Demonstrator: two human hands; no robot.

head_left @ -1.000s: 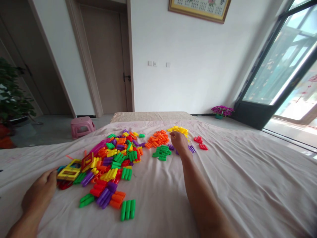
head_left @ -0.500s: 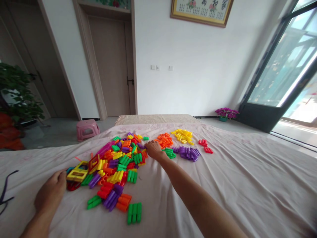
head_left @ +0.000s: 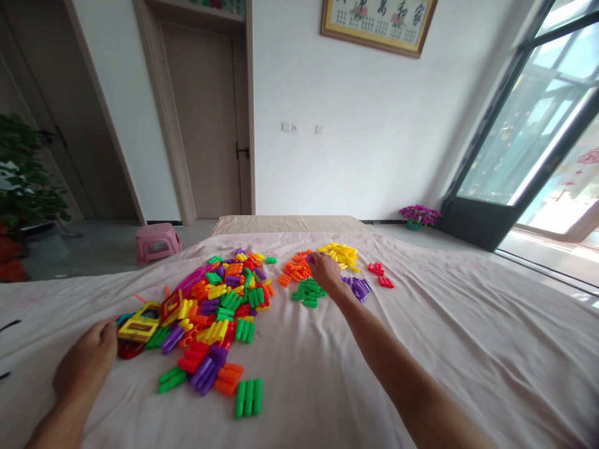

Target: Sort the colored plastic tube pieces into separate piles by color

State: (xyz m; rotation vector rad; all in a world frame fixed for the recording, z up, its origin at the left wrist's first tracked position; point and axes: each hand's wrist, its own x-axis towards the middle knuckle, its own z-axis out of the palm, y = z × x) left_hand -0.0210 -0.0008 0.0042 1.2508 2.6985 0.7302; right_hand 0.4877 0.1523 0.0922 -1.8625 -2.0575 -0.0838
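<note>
Hands [head_left: 325, 271], block heap [head_left: 229, 300] (multicoloured) between

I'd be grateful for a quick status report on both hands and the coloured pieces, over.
Left hand beside yellow frame. Right hand near orange pile, apparently pinching purple piece. Partly blocks view of purple pile.

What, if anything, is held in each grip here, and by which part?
The right grip appears to hold a purple piece; which part is pinched cannot be told. The left grip is by the yellow frame; whether it holds anything is unclear.
</note>
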